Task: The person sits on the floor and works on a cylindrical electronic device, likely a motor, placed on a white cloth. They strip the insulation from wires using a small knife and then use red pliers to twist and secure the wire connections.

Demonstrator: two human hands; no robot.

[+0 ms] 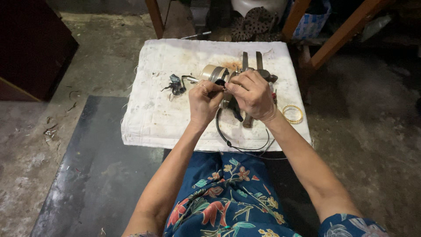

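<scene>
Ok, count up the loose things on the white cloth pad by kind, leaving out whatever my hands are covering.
Roll of tape: 1
Gold ring: 1
Black scrap bundle: 1
Black cord loop: 1
Flat metal bars: 2
Total: 6, all on the white pad.

A single view is given, taken from a camera worn on the head and directed steeply downward and forward. The forearms and lap are seen close at the lower edge, the white padded table at mid-frame, and the concrete floor around it.
</scene>
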